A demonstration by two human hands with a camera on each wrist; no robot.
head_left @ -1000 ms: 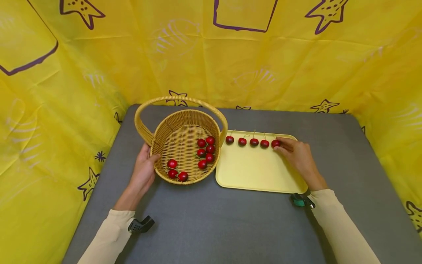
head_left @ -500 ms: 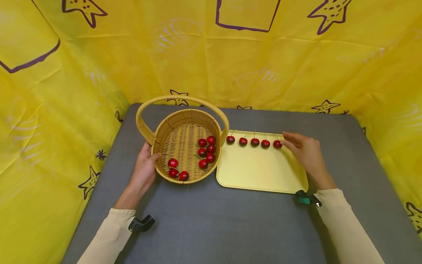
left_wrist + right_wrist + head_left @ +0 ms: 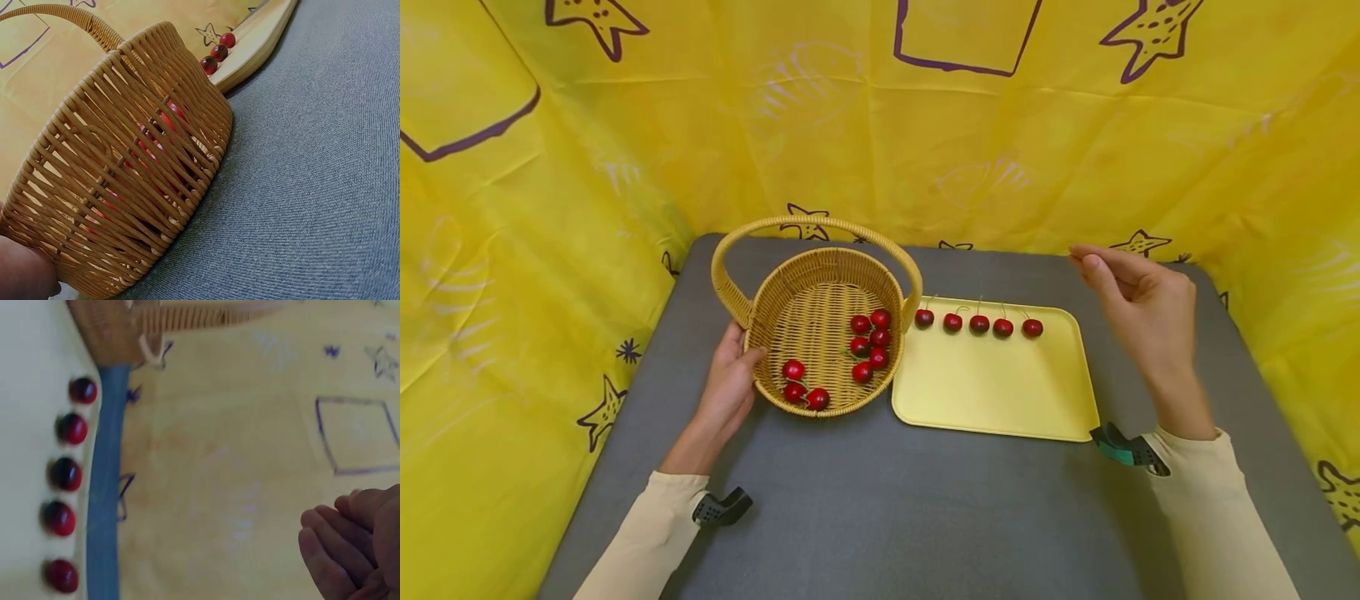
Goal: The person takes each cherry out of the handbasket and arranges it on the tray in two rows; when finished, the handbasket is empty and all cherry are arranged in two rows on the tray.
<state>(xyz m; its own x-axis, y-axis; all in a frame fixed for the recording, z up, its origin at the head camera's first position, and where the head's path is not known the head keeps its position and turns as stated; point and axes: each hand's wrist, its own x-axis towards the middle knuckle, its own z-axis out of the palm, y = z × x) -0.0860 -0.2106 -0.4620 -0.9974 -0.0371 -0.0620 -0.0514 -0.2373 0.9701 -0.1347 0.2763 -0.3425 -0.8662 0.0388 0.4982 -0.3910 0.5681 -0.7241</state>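
Gripping basket (image 3: 812,321) at 8 o'clock with left hand (image 3: 728,379). Seeing right hand (image 3: 1156,317) released, off 2 o'clock side of tray (image 3: 988,387). Got five cherries (image 3: 979,325) along tray's 12 o'clock edge, nine more inside basket at 3 and 7.

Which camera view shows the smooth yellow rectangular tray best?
The head view: the tray shows nearly whole, the round golden wicker basket covering only one corner. The left wrist view shows only part, behind the basket; the right wrist view, a pale cropped part.
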